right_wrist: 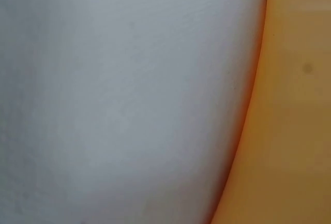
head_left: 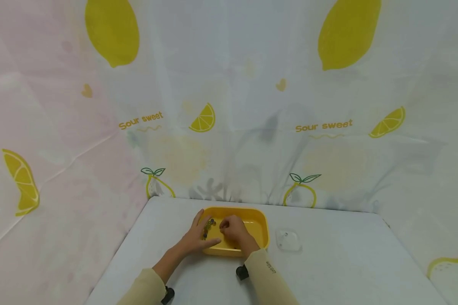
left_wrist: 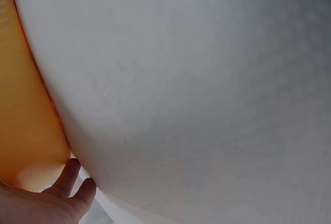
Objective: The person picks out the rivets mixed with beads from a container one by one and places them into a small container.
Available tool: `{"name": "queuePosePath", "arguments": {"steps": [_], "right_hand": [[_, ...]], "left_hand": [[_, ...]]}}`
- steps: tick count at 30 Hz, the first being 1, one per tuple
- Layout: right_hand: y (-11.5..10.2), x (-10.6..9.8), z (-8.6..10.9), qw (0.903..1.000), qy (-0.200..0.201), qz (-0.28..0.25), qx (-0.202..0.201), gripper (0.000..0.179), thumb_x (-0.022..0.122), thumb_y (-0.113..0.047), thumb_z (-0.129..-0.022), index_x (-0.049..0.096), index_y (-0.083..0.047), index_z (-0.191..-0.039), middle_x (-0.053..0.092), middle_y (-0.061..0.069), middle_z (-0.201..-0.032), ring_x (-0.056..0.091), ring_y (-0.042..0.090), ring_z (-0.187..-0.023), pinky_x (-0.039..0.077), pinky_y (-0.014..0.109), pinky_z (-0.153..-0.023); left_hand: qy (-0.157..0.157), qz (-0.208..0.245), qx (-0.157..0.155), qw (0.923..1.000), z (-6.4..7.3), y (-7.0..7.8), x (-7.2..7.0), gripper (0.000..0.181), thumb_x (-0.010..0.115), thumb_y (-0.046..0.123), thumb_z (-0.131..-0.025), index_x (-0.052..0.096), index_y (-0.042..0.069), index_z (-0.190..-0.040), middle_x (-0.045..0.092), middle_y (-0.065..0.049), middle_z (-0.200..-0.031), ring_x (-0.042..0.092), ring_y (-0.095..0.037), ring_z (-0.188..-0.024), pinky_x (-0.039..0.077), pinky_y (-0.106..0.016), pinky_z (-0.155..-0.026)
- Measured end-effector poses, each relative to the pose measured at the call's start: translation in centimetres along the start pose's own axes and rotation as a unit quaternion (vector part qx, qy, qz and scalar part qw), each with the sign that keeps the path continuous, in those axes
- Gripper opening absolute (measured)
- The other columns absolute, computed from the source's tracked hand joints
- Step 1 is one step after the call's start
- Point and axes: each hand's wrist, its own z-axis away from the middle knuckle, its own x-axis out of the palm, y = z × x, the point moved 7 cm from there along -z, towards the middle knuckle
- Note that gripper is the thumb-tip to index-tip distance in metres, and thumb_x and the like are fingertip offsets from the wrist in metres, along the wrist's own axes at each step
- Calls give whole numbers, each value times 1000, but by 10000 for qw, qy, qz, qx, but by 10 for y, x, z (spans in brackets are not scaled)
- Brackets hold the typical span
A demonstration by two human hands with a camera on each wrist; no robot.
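Spread, with its thumb held apart from the fingers, the person's left hand lies at the left end of a rectangular, round-cornered yellow tray, thumb along the near side and fingers toward the left rim. The left wrist view shows two of its fingertips close to the tray's outer wall; whether they press on it cannot be told. The right hand reaches over the near rim into the middle of the tray, its fingers curled and their tips drawn together; whether they pinch anything is too small to tell. A loose line of small round pieces, dark, greenish and yellowish, lies in the tray's left part, between the two hands. The tray rests on a white tabletop, near its far edge. Just right of it sits a shallow, clear, square container with rounded corners, a small dark speck showing at its far side. Cream sleeves cover the forearms, and a black device sits under each wrist. Behind hangs a pale sheet printed with yellow lemons and "Sour sweet".
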Motion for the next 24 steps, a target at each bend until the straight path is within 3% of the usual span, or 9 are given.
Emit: {"name": "queuePosePath", "arguments": {"steps": [10, 24], "right_hand": [[0, -1, 2, 9999, -9, 92, 97, 7, 70, -3, -87, 75, -7, -85, 69, 2, -83, 58, 14, -77, 55, 35, -75], [0, -3, 0, 9998, 140, 152, 21, 8, 69, -2, -82, 74, -9, -81, 69, 1, -82, 57, 14, -75, 54, 34, -73]], "left_hand": [[60, 24, 112, 9999, 3, 3, -2, 95, 74, 56, -81, 36, 6, -152, 8, -21, -164, 37, -48, -139, 40, -65, -103], [-28, 33, -88, 10000, 2, 0, -1, 94, 74, 55, -81, 34, 10, -154, 4, -16, -166, 36, -45, -141, 38, -62, -106]]}}
